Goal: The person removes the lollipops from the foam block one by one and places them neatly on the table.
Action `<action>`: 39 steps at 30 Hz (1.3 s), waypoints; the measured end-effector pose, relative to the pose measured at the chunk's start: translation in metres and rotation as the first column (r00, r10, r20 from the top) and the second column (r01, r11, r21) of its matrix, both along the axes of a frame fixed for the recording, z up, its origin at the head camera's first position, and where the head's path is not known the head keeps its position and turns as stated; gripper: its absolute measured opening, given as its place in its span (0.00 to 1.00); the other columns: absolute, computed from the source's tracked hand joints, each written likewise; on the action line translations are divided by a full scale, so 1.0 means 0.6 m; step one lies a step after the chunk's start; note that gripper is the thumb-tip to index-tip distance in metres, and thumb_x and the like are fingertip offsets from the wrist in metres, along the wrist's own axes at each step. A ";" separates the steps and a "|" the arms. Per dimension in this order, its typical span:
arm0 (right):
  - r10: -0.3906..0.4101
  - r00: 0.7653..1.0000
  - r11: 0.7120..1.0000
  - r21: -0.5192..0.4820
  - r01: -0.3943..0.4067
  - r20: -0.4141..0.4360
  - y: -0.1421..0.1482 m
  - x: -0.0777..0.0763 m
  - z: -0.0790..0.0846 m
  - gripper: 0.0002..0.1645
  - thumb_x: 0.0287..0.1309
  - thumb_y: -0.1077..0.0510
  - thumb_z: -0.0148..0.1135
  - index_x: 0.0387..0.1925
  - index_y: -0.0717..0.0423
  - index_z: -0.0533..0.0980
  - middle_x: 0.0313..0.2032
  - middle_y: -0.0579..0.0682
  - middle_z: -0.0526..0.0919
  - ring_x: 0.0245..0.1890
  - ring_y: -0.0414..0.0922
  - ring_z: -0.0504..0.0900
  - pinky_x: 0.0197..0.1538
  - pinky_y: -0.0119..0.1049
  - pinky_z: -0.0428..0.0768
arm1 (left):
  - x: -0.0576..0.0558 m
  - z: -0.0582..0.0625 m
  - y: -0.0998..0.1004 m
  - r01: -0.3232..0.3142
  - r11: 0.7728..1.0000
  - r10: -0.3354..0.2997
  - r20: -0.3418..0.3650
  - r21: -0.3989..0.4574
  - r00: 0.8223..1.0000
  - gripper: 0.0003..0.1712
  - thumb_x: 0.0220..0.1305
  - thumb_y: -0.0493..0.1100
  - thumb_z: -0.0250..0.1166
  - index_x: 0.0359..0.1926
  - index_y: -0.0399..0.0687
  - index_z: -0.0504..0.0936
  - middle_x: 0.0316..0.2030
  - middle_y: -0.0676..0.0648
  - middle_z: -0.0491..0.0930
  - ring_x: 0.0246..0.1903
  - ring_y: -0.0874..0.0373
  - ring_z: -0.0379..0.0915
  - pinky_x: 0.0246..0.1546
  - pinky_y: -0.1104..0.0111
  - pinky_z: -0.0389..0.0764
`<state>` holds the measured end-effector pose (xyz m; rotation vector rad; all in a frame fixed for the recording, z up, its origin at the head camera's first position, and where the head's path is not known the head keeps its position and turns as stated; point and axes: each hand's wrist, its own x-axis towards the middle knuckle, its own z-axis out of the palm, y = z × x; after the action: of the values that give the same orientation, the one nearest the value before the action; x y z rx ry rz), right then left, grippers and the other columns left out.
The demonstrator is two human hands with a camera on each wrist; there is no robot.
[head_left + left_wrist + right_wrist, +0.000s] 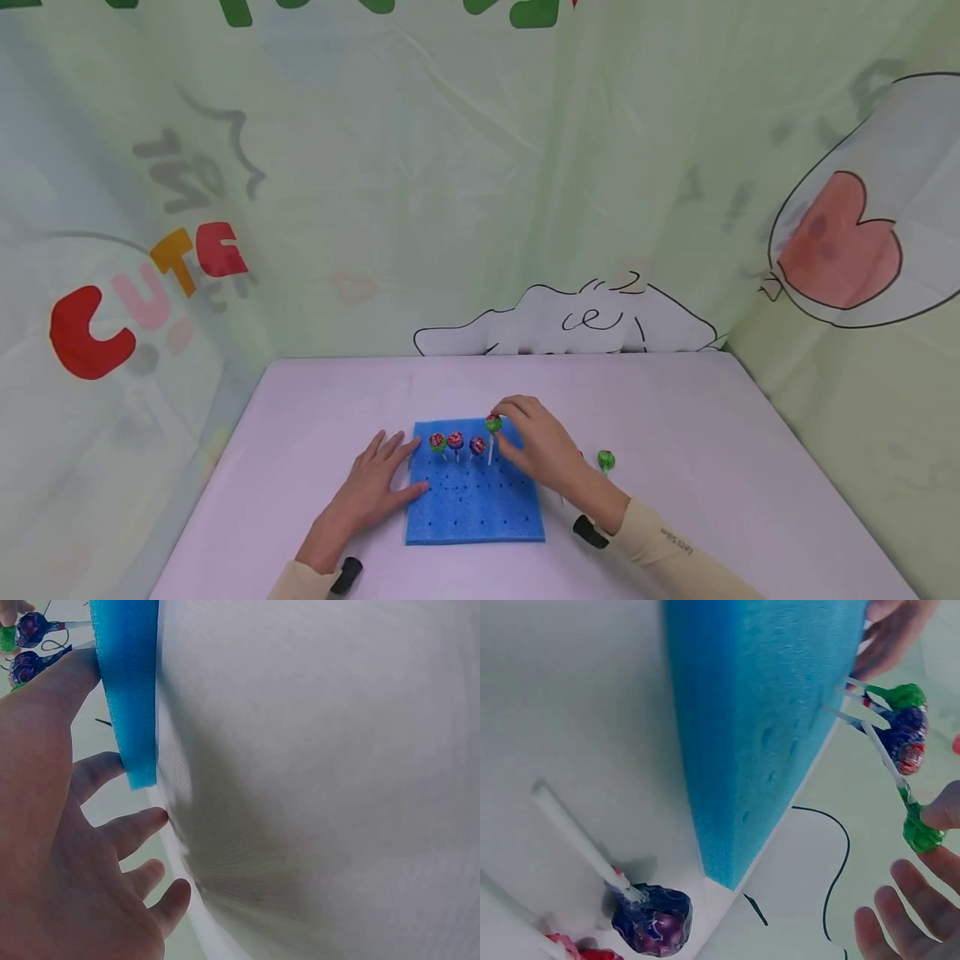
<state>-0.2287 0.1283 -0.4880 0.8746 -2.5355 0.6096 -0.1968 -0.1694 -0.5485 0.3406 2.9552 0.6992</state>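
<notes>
A blue foam board (pixel 480 508) dotted with rows of small holes lies on the table. Three wrapped lollipops stand in its far row: a green-and-red one (pixel 437 443), then two dark blue and red ones (pixel 455 439), (pixel 477 447). My right hand (pixel 546 448) pinches a green lollipop (pixel 922 826) by its wrapped head between thumb and finger, just right of those three. Its white stick points down to the board in the same row. With fingers spread, my left hand (pixel 369 486) rests at the board's left edge, thumb on its top.
Right of the board, partly behind my right forearm, lie more lollipops: a green one (pixel 606 459), a dark blue one (pixel 656 921) and a red one (pixel 589 952). The pale table (pixel 322 408) ends at a printed cloth backdrop (pixel 465 183).
</notes>
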 end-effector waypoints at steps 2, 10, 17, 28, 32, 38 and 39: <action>-0.007 0.996 1.000 -0.027 0.009 0.085 0.002 0.002 0.005 0.18 0.57 0.58 0.73 0.49 0.49 0.80 0.51 0.46 0.82 0.56 0.45 0.79 0.58 0.41 0.83 | 0.000 0.000 -0.001 0.001 1.000 -0.001 0.000 0.004 1.000 0.46 0.60 0.72 0.64 0.74 0.62 0.66 0.77 0.42 0.59 0.79 0.36 0.41 0.74 0.36 0.50; 0.018 0.936 0.992 -0.122 0.026 0.350 0.010 0.007 0.013 0.15 0.61 0.57 0.69 0.50 0.49 0.81 0.50 0.45 0.83 0.55 0.45 0.80 0.55 0.47 0.84 | -0.002 0.000 -0.001 0.002 1.000 -0.002 0.015 0.003 1.000 0.46 0.60 0.72 0.63 0.75 0.62 0.65 0.77 0.42 0.59 0.79 0.36 0.40 0.74 0.36 0.49; 0.100 0.896 0.986 -0.165 -0.030 0.432 0.022 0.004 0.011 0.16 0.63 0.58 0.66 0.53 0.54 0.80 0.51 0.49 0.83 0.54 0.53 0.81 0.53 0.53 0.84 | -0.001 -0.001 -0.001 0.000 1.000 0.000 0.015 0.003 1.000 0.46 0.60 0.71 0.64 0.75 0.61 0.65 0.77 0.42 0.59 0.79 0.36 0.40 0.74 0.35 0.49; 0.127 0.892 0.984 -0.170 -0.058 0.433 0.047 0.010 0.010 0.17 0.65 0.57 0.64 0.54 0.55 0.79 0.52 0.50 0.84 0.53 0.55 0.81 0.51 0.52 0.84 | 0.003 0.005 0.002 -0.003 1.000 0.003 0.011 0.015 1.000 0.45 0.61 0.70 0.65 0.74 0.60 0.66 0.76 0.41 0.59 0.78 0.36 0.41 0.74 0.35 0.49; 0.126 0.895 0.984 -0.166 -0.059 0.427 0.059 0.015 0.008 0.16 0.66 0.58 0.63 0.53 0.56 0.79 0.51 0.50 0.84 0.53 0.55 0.81 0.50 0.50 0.84 | 0.003 0.005 0.002 -0.004 1.000 0.003 0.014 0.019 1.000 0.45 0.61 0.69 0.65 0.74 0.60 0.66 0.77 0.41 0.59 0.78 0.36 0.41 0.74 0.36 0.48; 0.128 0.885 0.983 -0.173 -0.055 0.448 0.078 0.021 0.012 0.17 0.65 0.60 0.62 0.54 0.58 0.78 0.52 0.52 0.84 0.53 0.58 0.81 0.49 0.50 0.85 | 0.002 0.002 0.002 -0.002 1.000 0.001 0.010 0.009 1.000 0.45 0.61 0.69 0.65 0.75 0.60 0.65 0.77 0.42 0.58 0.79 0.36 0.40 0.74 0.36 0.49; 0.125 0.881 0.984 -0.168 -0.052 0.457 0.081 0.021 0.013 0.17 0.65 0.60 0.62 0.55 0.58 0.78 0.52 0.52 0.83 0.53 0.57 0.81 0.50 0.50 0.85 | 0.002 0.002 0.002 -0.002 1.000 0.002 0.010 0.008 1.000 0.45 0.61 0.70 0.65 0.75 0.61 0.65 0.77 0.42 0.58 0.79 0.36 0.40 0.74 0.36 0.49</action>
<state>-0.2160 0.1771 -0.4800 0.8760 -2.8243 1.1490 -0.1955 -0.1682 -0.5474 0.3345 2.9443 0.7113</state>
